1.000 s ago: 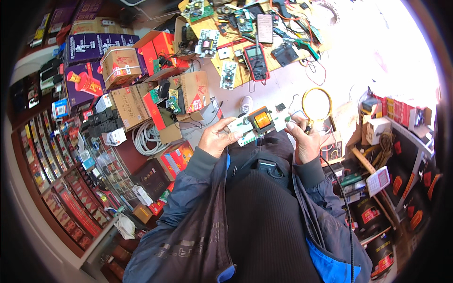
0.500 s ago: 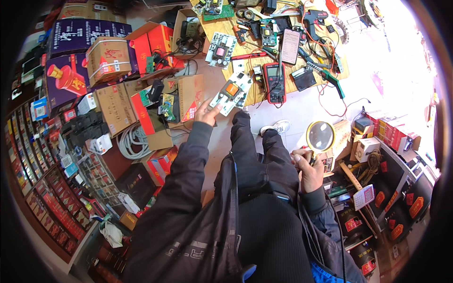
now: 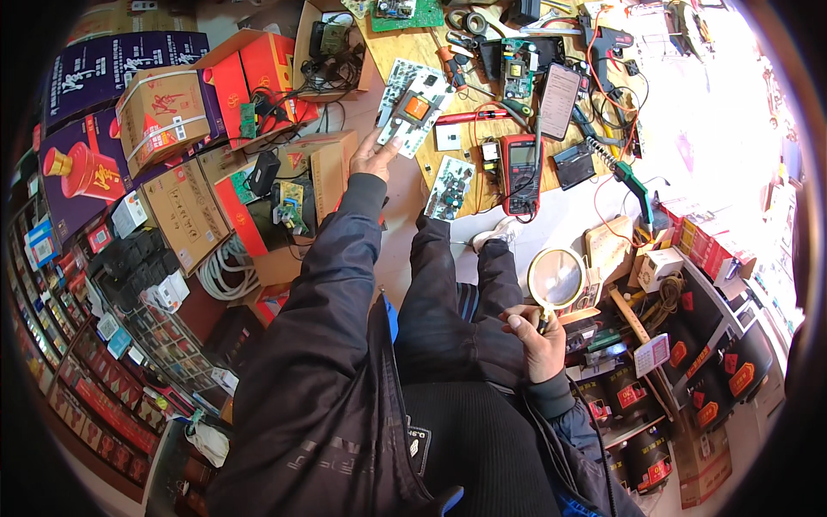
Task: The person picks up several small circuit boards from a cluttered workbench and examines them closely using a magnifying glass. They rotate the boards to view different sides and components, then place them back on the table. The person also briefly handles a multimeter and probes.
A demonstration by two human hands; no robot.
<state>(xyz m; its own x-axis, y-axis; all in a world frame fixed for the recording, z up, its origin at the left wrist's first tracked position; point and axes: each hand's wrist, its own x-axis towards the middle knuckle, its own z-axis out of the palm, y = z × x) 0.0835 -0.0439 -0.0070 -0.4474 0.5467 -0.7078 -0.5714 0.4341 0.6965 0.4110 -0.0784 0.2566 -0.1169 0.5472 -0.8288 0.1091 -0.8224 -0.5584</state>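
Observation:
My left hand point(image 3: 375, 158) is closed on the near edge of a white circuit board point(image 3: 433, 96) that carries an orange-topped transformer. That board partly covers another circuit board point(image 3: 398, 79) at the workbench's left edge; I cannot tell whether the two touch. A smaller circuit board point(image 3: 450, 186) lies on the bench's near corner. In front of my body, at the right, my right hand point(image 3: 541, 346) grips the handle of a round magnifying glass point(image 3: 556, 277) with a pale yellow rim. Its lens is well apart from the boards.
On the wooden workbench point(image 3: 482, 129) are a red multimeter point(image 3: 521, 172), a phone-like slab point(image 3: 561, 102), a soldering iron point(image 3: 633, 183) and a glue gun point(image 3: 600, 43). Open cartons point(image 3: 332, 172) with electronics and cables stand at the left. Boxes and tools crowd the shelf point(image 3: 637, 319) at the right.
My left hand has carried the transformer board forward and left, over the other board. The smaller board on the corner has come into sight. My right hand and the magnifying glass have shifted nearer and left.

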